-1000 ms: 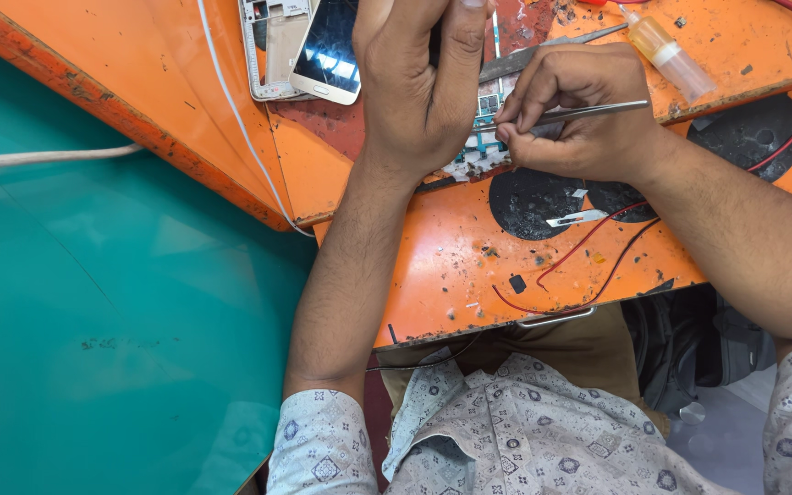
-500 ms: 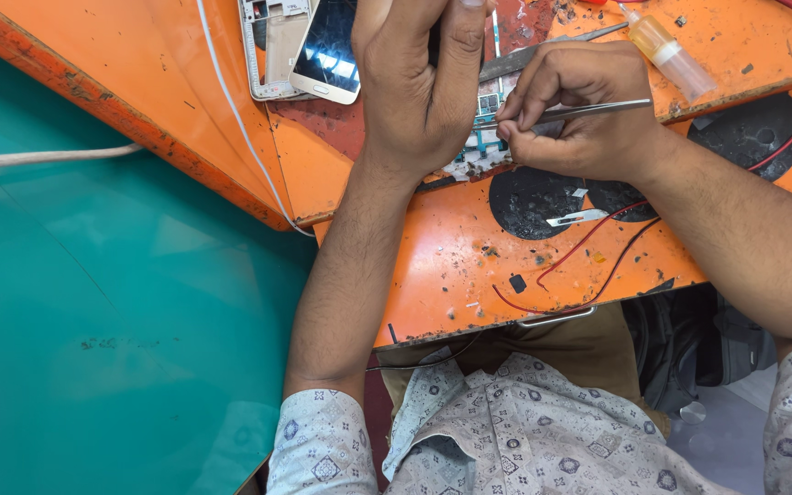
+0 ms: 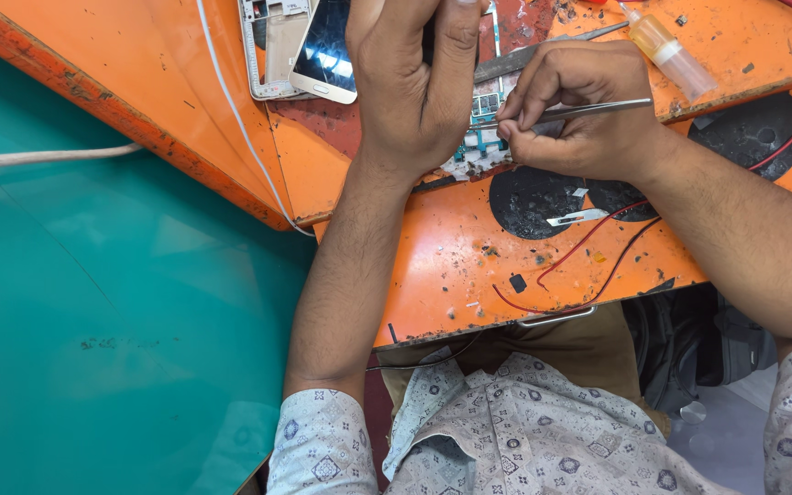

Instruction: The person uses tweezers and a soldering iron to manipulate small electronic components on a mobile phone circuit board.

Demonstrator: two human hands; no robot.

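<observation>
1. Though half hidden under both hands, the circuit board [image 3: 480,151] shows as a thin, flat piece with a teal face and pale edge, lying on the orange desk [image 3: 433,266] between the two wrists. It looks light and stiff but fragile — best held by its bare edges, not by the small parts on its face.
2. The left hand [image 3: 410,78] lies over the board's upper part with its fingers [image 3: 458,41] curled and pressed close together; what sits under the palm cannot be told.
3. The right hand [image 3: 579,110] has its fingers bunched tight, pinching slim metal tweezers [image 3: 588,108] near their front, the tips meeting the board's right edge. The tweezers look hard, smooth and light — likely to slip unless pinched firmly.
4. Just beyond the left hand lie a white phone [image 3: 323,55] and a pale phone frame [image 3: 272,46], touching each other.
5. Near the right hand stand a small amber bottle [image 3: 666,50], a red wire [image 3: 588,243] and dark round patches [image 3: 529,197] on the desk.
</observation>
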